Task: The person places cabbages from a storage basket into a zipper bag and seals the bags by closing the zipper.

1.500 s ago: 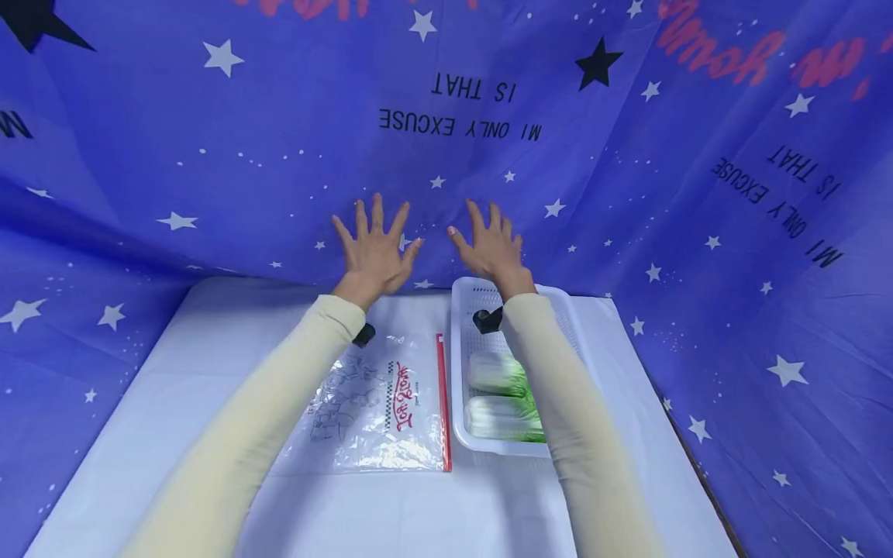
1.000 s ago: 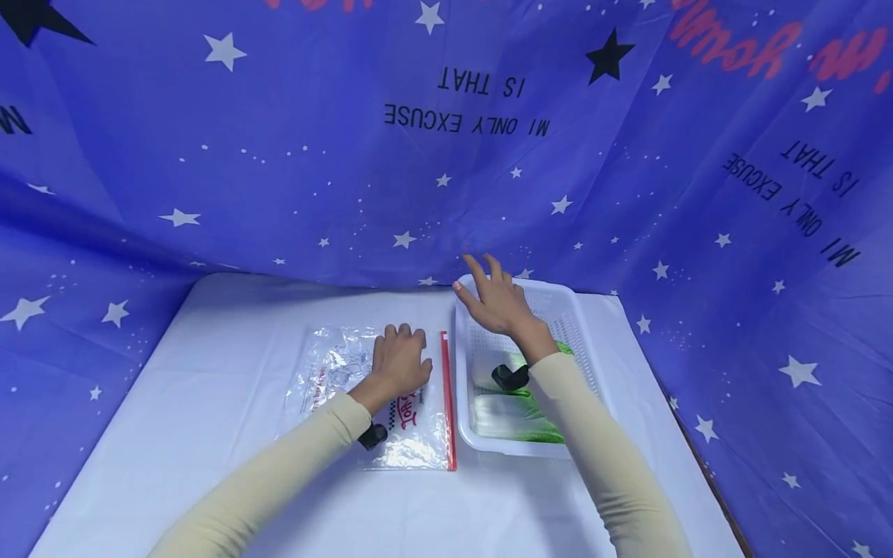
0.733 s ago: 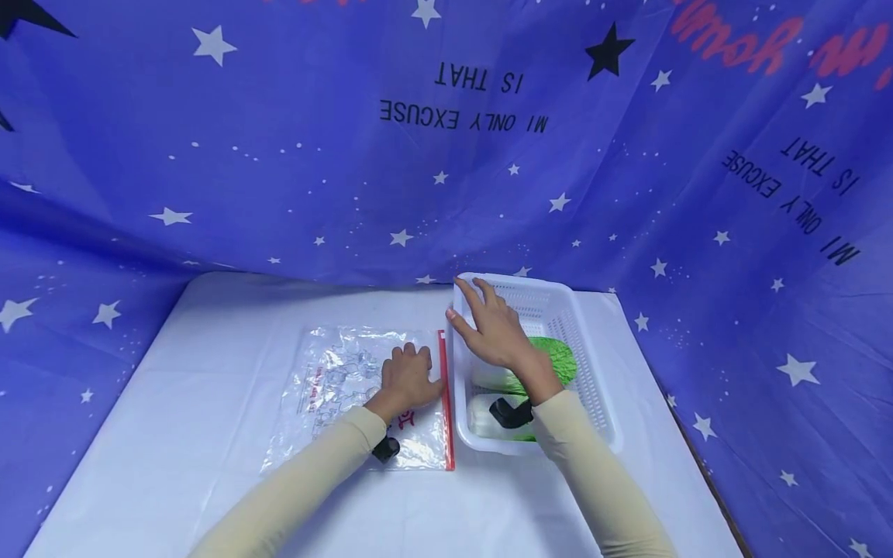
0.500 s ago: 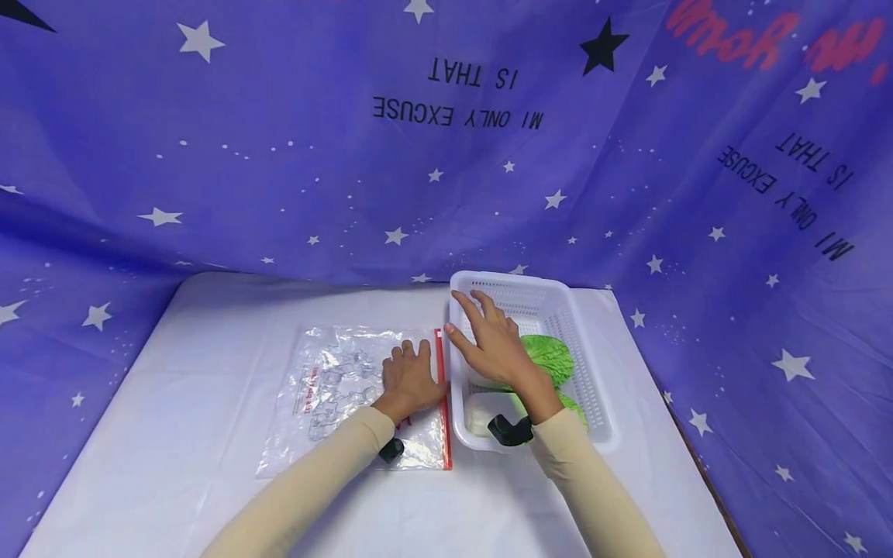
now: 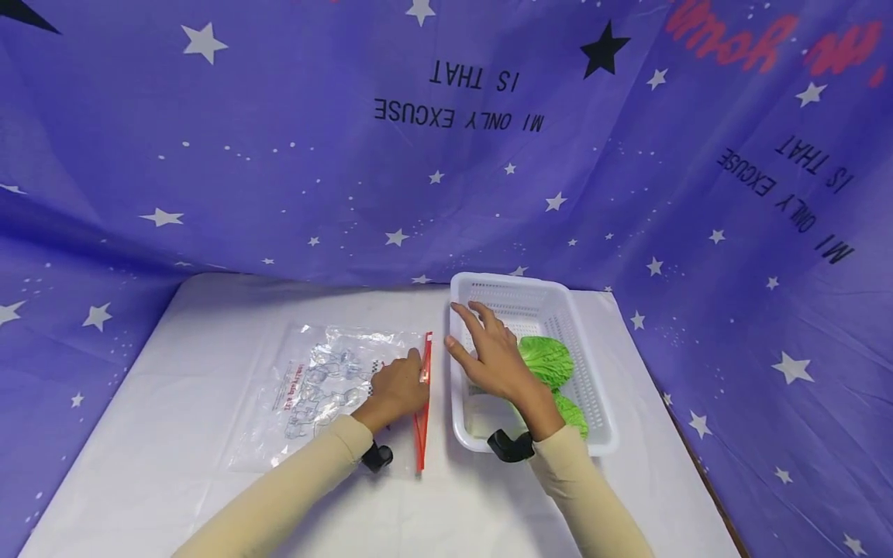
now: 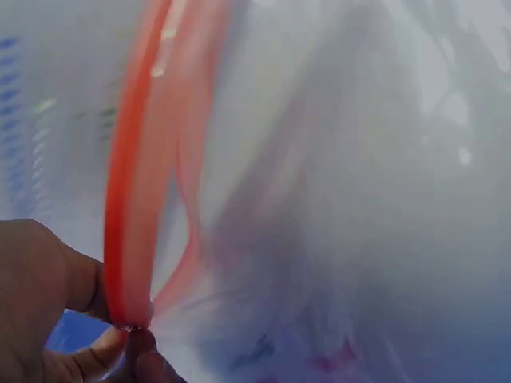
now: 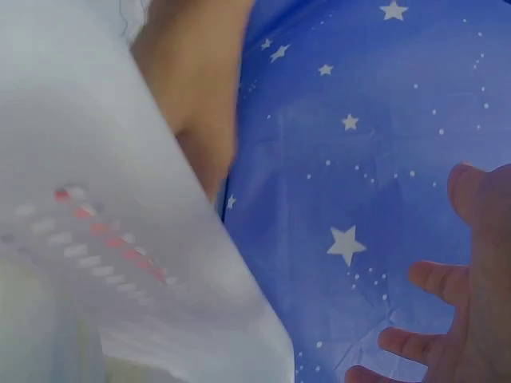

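Observation:
A clear plastic zipper bag point(image 5: 324, 387) with a red zip edge point(image 5: 422, 442) lies on the table. My left hand point(image 5: 398, 391) pinches that edge, and in the left wrist view the thumb and fingers point(image 6: 36, 287) close on the red strip point(image 6: 132, 199), which bows apart in a gap. My right hand point(image 5: 495, 356) hovers over the left side of a white plastic basket point(image 5: 605, 387), fingers spread and holding nothing. Two Chinese cabbages, one farther point(image 5: 547, 360) and one nearer point(image 5: 572, 413), lie inside the basket, their pale stems partly hidden by the right hand and wrist.
A white cloth-covered table point(image 5: 432, 511) carries the bag at left and the basket at right. Blue star-printed fabric point(image 5: 279, 194) rises behind the table and along both sides. A black wrist-worn device point(image 5: 511, 446) sits on the right wrist.
Both hands have come down from in front of the fabric. The left hand has taken hold of the bag's red edge and pulled it slightly left; the right hand has lowered over the basket.

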A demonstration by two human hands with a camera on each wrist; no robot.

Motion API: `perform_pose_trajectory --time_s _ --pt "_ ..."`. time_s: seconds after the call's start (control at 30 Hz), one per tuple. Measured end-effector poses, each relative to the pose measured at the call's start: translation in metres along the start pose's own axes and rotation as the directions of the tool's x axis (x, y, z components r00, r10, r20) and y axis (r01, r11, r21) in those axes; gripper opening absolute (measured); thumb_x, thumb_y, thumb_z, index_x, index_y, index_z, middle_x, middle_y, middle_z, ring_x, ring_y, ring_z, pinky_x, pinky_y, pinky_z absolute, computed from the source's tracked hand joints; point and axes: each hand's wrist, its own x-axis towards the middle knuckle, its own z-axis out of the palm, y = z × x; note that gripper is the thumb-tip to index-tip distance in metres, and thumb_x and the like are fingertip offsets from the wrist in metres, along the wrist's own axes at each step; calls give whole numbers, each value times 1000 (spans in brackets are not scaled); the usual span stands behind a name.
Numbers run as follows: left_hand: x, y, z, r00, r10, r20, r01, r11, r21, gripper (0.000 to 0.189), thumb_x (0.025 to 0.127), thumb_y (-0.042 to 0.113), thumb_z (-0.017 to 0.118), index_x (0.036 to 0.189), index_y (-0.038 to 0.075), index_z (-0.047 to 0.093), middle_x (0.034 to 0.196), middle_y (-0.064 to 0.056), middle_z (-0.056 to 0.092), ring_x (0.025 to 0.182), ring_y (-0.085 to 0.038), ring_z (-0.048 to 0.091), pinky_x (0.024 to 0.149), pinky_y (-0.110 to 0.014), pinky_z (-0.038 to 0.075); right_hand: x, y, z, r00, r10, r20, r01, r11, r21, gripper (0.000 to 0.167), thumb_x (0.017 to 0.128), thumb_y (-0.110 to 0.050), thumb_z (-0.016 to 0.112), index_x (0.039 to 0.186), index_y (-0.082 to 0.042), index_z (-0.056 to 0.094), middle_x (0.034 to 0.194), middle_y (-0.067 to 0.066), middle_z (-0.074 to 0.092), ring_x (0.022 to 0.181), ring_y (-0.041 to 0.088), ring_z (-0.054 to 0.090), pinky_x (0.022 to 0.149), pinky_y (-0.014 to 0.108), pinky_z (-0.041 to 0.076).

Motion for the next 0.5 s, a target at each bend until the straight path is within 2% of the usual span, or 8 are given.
perform_pose_trajectory --time_s 0.1,0.17,0.27,0.33,0.43,0.5 --pt "-9 -7 -29 999 12 -52 -14 999 -40 28 74 15 63 99 13 53 75 -11 62 64 -30 60 53 -46 42 -4 -11 3 996 -78 -53 79 997 10 60 99 -49 46 151 -22 37 149 16 35 129 38 42 98 62 32" --pt "-16 -11 -48 995 31 -91 -37 998 -57 30 75 14 64 103 15 54 70 -7 61 60 -27 57 50 -43 41 -7 -21 8 981 -163 -104 166 986 26 57 100 -42 50 150 -17 39 146 15 39 130 34 42 101 57 34" --pt "-28 -16 -74 986 92 -140 -102 993 -66 34 76 12 65 108 15 54 61 2 53 52 -21 51 46 -38 38 -13 -39 20 935 -311 -167 322 946 44 49 99 -29 55 143 -10 46 137 12 47 126 26 48 102 44 39" --pt "-37 -16 -90 975 145 -170 -158 985 -65 36 76 10 65 110 15 53 59 6 49 48 -17 47 44 -35 37 -18 -51 32 901 -395 -180 407 913 32 39 97 -21 57 133 -7 54 131 11 53 122 22 52 102 36 41" --pt "-50 -14 -111 953 217 -211 -234 970 -58 38 74 8 65 110 16 53 62 9 48 46 -13 44 43 -32 36 -23 -61 54 857 -491 -156 487 871 -66 24 93 -15 59 114 -6 65 118 8 63 115 21 58 99 33 43" --pt "-59 -12 -122 943 241 -231 -259 964 -52 39 72 7 65 108 17 53 64 11 48 47 -11 43 44 -32 36 -26 -66 68 842 -528 -115 509 846 -156 17 92 -16 59 103 -9 70 106 3 68 110 21 61 97 34 43"
